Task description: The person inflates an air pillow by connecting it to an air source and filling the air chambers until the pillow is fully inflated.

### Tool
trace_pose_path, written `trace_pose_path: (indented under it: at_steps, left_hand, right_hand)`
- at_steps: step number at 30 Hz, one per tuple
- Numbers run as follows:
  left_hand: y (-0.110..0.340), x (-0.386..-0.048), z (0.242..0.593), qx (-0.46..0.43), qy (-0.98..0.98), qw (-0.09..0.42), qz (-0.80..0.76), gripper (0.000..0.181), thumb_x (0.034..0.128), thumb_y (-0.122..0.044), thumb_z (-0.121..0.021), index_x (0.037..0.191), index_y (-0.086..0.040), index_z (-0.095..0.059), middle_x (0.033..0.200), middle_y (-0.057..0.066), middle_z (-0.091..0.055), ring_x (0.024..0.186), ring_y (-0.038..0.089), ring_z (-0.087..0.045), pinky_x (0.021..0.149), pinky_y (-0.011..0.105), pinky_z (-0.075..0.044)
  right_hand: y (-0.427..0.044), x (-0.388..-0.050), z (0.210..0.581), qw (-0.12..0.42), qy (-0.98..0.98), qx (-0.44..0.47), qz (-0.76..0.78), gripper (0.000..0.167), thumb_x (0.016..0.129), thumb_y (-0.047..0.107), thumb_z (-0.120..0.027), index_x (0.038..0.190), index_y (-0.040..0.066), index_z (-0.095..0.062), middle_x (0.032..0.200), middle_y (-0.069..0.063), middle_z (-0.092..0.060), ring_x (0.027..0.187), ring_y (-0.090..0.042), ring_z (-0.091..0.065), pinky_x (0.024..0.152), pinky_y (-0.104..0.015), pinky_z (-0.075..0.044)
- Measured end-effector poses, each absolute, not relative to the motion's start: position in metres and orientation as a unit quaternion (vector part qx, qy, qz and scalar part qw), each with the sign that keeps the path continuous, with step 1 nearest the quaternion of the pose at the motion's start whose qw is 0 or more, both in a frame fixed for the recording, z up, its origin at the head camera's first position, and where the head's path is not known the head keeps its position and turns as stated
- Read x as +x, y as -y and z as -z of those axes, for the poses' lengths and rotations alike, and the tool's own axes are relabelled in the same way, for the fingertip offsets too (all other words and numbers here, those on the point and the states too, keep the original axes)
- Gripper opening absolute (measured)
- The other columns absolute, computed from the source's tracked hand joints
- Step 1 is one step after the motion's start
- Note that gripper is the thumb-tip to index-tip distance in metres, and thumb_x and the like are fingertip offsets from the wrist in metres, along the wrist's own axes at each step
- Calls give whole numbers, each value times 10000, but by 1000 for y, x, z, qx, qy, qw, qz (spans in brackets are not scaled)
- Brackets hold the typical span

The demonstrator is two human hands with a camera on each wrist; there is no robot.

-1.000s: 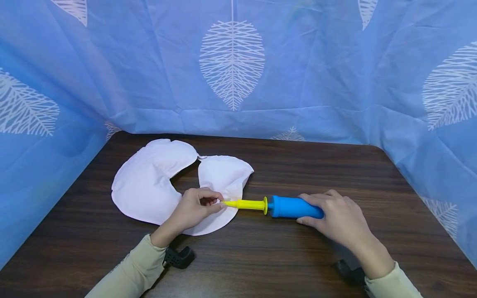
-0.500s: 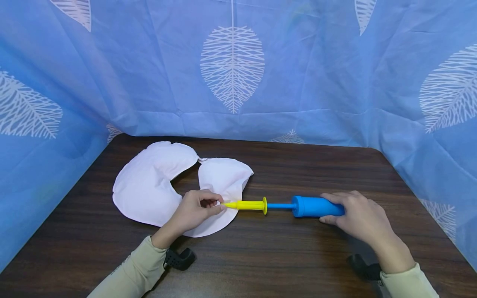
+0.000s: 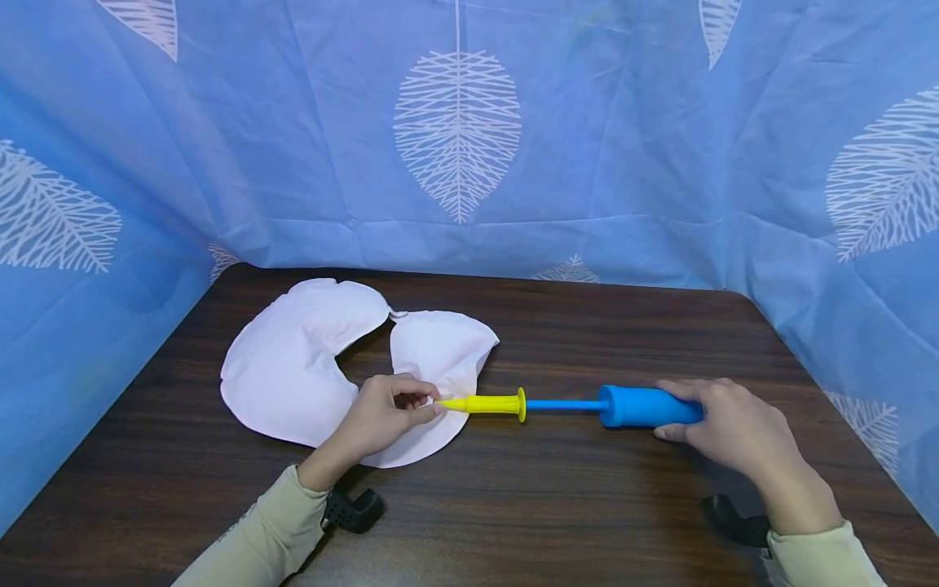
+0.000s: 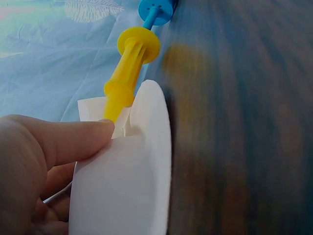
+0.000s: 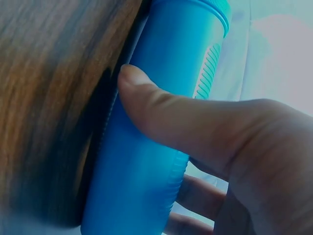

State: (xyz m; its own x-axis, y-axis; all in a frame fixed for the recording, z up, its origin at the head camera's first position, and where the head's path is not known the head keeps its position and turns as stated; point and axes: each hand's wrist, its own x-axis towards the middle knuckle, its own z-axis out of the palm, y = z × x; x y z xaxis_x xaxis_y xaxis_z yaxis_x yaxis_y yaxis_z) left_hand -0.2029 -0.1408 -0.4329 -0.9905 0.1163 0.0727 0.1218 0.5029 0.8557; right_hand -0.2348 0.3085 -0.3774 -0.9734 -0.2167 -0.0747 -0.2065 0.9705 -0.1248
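Observation:
A white inflatable neck pillow (image 3: 275,371), curved and partly puffed, lies on the left half of the table. My left hand (image 3: 385,412) pinches its valve at the tip of a yellow nozzle (image 3: 495,404); the valve itself is mostly hidden by the fingers. That nozzle belongs to a hand pump whose blue barrel (image 3: 645,407) stands drawn away, with a long stretch of blue rod (image 3: 563,405) showing. My right hand (image 3: 741,428) grips the barrel's far end. In the right wrist view the thumb (image 5: 146,105) lies across the barrel, fingers on the other side.
The dark wood-grain table (image 3: 513,505) has a rounded far right corner. A blue curtain (image 3: 623,147) with white leaf prints hangs behind it and along both sides. Black straps with camera mounts sit at both wrists, the left mount (image 3: 355,511) close above the tabletop.
My right hand has drawn the blue barrel rightward, and the rod between barrel and yellow nozzle has lengthened. The left hand, nozzle and pillow have hardly moved.

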Motion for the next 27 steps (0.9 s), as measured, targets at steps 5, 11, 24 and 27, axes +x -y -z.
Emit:
trace_pose_path:
  at_steps: [5,11,24,27]
  left_hand:
    - [141,-203,433,-67,869,2,490,122,893,-88,-856,1009,-126,-856,816,-29,-699,754,158,-588,666,222,-490]
    - [141,-202,432,-65,869,1,490,117,898,-87,-852,1009,-121,-855,815,-14,-697,751,156,-582,666,220,-487]
    - [142,-202,432,-68,869,1,491,115,900,-90,-851,1012,-118,-854,821,-6,-701,758,154,-583,670,221,-489]
    - [143,-203,432,-69,868,1,491,112,902,-93,-850,1012,-116,-854,818,1,-695,757,158,-579,669,224,-484]
  right_hand:
    - [-311,-236,379,44,-992,-107,57,818,811,527,-901,1506,183,-641,1453,-360,-603,1284,-613,-554,707,-585,-529]
    - [-310,-235,379,39,-992,-105,64,795,822,497,-903,1498,166,-647,1450,-368,-599,1289,-615,-544,761,-635,-523]
    - [-289,-226,382,1,-987,-141,75,731,818,418,-922,1449,132,-688,1381,-304,-681,1233,-586,-603,794,-650,-527]
    - [-278,-223,384,-18,-985,-156,69,713,818,426,-922,1436,146,-702,1356,-261,-713,1215,-558,-627,793,-646,-543]
